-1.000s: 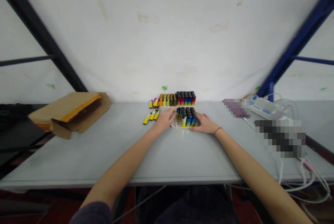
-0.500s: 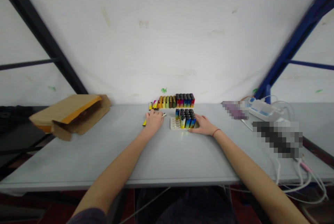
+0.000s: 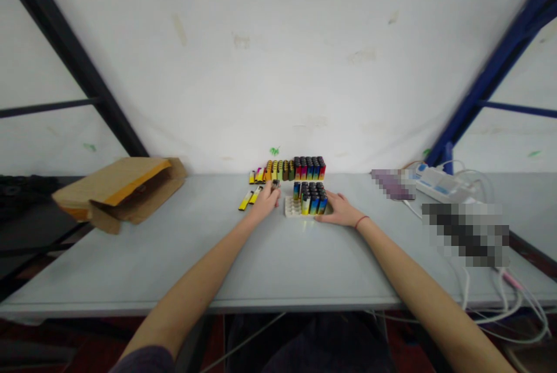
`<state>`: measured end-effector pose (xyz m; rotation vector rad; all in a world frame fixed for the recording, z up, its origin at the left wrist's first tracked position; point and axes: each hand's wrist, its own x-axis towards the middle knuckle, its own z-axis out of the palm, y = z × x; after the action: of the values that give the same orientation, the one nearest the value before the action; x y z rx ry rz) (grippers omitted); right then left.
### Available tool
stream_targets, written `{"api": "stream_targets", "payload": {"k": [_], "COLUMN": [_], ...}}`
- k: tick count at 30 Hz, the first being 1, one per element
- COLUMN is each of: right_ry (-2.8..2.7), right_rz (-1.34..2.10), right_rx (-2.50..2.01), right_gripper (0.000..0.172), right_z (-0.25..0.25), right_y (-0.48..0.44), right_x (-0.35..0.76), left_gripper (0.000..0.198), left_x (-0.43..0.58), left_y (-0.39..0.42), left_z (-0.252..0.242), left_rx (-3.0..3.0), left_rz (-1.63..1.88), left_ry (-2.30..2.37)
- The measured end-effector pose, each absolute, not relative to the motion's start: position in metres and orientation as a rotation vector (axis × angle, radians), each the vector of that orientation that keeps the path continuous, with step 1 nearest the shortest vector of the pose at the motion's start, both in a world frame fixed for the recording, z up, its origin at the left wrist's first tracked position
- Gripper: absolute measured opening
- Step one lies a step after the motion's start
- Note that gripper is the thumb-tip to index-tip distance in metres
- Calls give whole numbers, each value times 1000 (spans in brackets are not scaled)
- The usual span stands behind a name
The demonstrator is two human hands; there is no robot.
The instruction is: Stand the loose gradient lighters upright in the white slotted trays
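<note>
My left hand (image 3: 264, 203) pinches a lighter (image 3: 275, 185) with its metal top upward, just left of the white tray (image 3: 293, 214). Fingers cover most of that lighter's body. At the tray's right side, my right hand (image 3: 343, 210) grips the edge with the thumb at the front and the fingers behind. Blue, yellow and white lighters (image 3: 314, 203) stand upright in the tray's right part, and one blue lighter (image 3: 296, 190) stands at its back left. Bare round holes show along the left. Two yellow-and-white lighters (image 3: 246, 201) lie flat beyond my left hand.
Behind the tray stand a block of red and blue lighters (image 3: 309, 168) and a row of yellow to green ones (image 3: 279, 170). A few lighters (image 3: 256, 176) lie left of these. An open cardboard packet (image 3: 117, 190) sits left; a power strip (image 3: 444, 184) and cables lie right.
My left hand has moved right, toward the tray, and turned so that the lighter in it points up. The lighters lying beneath it now show. My right hand stays at the tray.
</note>
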<state>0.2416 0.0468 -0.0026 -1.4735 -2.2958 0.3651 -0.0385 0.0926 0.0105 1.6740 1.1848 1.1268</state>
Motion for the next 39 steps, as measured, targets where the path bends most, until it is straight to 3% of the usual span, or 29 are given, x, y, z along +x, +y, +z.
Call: {"api": "stream_targets", "payload": {"k": [5,11,18,27,39], "right_ry": [-2285,-2252,-2229,-2223,-2217], "right_rz": [301,224,209,240,225], "right_rx": [-1437,-1411,-1423,-1367,-1384], "right_gripper": [77,63,63,55,57], "right_z": [-1,-5,-13,-1,0], "right_y": [51,68,72,62,59], "right_x": [244,257,260,256,254], "left_gripper": [20,16,45,43,43], "left_x": [-28,-21,-21,-21,-18], "left_y": [88,85,83,80,76], "left_z": [11,10,17,21,23], "left_rx": [1423,1229,1009,902,917], "left_rz": [1213,1181,1076,1159,1141], "left_ry": [1043,950,971,1047,1080]}}
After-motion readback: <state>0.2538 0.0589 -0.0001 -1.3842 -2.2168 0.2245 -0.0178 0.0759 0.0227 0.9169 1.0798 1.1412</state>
